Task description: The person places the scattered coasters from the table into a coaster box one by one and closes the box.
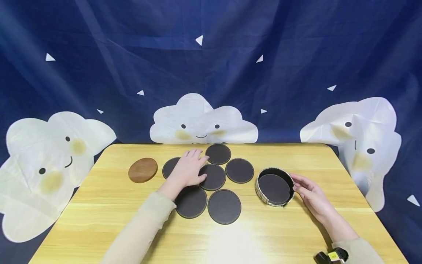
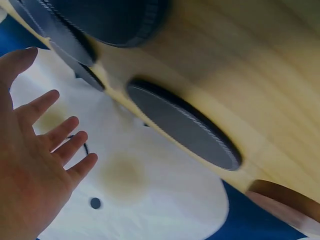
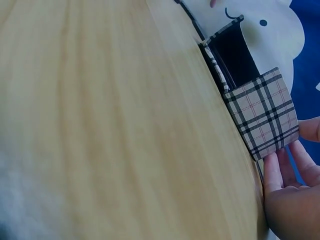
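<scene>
At the left of the wooden table lies a brown wooden coaster, alone and apart from the rest. Just to its right begins a cluster of dark round coasters with stitched edges: one partly hidden under the left hand, one at the far edge, one in the middle, one to the right of it, and two nearer the person.

The left hand reaches over the cluster with fingers straight and spread, gripping nothing; its thumb lies by the middle coaster and its fingertips point toward the far one. Whether the palm actually touches a coaster, I cannot tell. In the left wrist view the hand shows an open palm with separated fingers above the table edge, with a dark coaster beside it.

Farther right stands a round plaid-sided holder, upright, with a dark coaster lying flat inside it. The right hand is at the holder's right side, fingers relaxed and lightly extended, fingertips at or just beside its wall, clasping nothing. The right wrist view shows the plaid wall with fingertips just below it.

Behind the table hangs a dark blue cloth printed with smiling white clouds.
</scene>
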Tool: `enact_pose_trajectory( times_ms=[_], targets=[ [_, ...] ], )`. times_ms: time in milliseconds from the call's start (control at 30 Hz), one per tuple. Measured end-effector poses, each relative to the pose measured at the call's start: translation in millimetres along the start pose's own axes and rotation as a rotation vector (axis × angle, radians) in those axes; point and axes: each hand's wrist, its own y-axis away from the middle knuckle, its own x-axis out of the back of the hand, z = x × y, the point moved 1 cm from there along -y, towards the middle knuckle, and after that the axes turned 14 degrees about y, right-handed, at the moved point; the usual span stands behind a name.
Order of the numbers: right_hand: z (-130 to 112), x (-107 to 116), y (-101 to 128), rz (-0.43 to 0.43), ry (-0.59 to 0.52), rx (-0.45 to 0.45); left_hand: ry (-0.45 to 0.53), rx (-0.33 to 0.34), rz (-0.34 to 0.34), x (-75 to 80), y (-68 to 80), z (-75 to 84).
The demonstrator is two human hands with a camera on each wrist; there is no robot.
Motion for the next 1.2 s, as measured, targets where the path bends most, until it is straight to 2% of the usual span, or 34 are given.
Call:
enact_pose_trajectory(
  times_ms=[333, 500, 867, 1200],
  targets=[
    [-0.2, 0.7, 0.3, 0.009, 0.012, -0.014, 0.065, 0.091, 0.018, -3.9, 13.1, -33.5],
    [0.6, 0.6, 0.5, 0.008, 0.004, -0.015, 0.073, 0.133, -0.002, -9.3, 16.1, -46.3],
    [1.3, 0.4, -0.6, 0.014, 0.017, -0.023, 0.107, 0.138, 0.022, -11.7, 25.6, -56.8],
    [-0.1, -0.4, -0.2, 0.014, 0.013, -0.013, 0.191, 0.205, 0.014, -22.3, 27.8, -69.5]
  ],
)
